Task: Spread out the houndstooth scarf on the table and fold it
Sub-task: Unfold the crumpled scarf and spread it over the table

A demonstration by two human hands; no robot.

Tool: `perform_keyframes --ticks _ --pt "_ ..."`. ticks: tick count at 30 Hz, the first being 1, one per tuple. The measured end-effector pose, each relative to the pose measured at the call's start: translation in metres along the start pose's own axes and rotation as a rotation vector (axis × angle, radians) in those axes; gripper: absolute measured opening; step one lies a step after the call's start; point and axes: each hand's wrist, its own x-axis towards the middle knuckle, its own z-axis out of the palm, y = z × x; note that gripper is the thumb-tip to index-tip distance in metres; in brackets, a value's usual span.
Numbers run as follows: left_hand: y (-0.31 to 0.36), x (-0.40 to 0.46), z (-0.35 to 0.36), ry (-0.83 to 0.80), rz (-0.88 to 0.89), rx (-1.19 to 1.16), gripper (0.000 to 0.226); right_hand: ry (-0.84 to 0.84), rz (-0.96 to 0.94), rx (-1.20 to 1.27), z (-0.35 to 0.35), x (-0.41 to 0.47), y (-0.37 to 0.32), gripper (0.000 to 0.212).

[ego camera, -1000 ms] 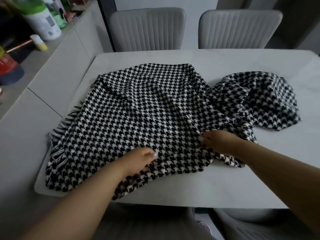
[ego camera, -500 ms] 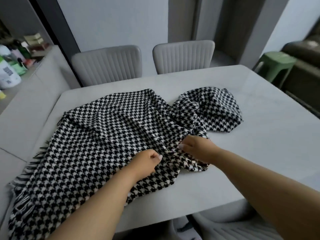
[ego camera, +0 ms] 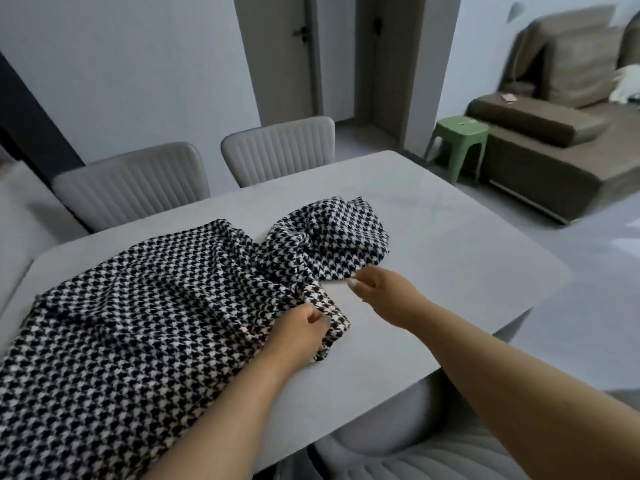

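Fingers of left hand and right hand pinched on scarf edge.

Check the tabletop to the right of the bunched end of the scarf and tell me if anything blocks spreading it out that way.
Nothing visible does. The table is bare to the right of the bunched end of the houndstooth scarf, out to its edge. The right hand pinches that end's near edge; the left hand holds the gathered middle.

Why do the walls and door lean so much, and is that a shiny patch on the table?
Head view: the wide-angle lens bends the door and sofa near the edges; pale glare lies on the table beyond the scarf; light is dim and even.
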Motion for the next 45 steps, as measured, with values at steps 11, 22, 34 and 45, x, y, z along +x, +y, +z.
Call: perform_keyframes --ticks 11,22,34,45 --pt "0.165 0.014 0.149 0.118 0.03 -0.094 0.016 0.024 -0.078 0.061 -0.161 -0.022 0.128 0.03" --pt "0.332 0.068 0.315 0.052 0.129 -0.023 0.016 0.171 0.155 0.166 -0.344 -0.039 0.314 0.031" --pt "0.404 0.197 0.367 0.098 0.099 -0.051 0.014 0.197 0.212 0.293 -0.427 0.067 0.393 0.031" --pt "0.47 0.317 0.352 0.267 -0.062 -0.061 0.017 -0.003 0.047 0.322 -0.478 0.237 0.403 0.033"
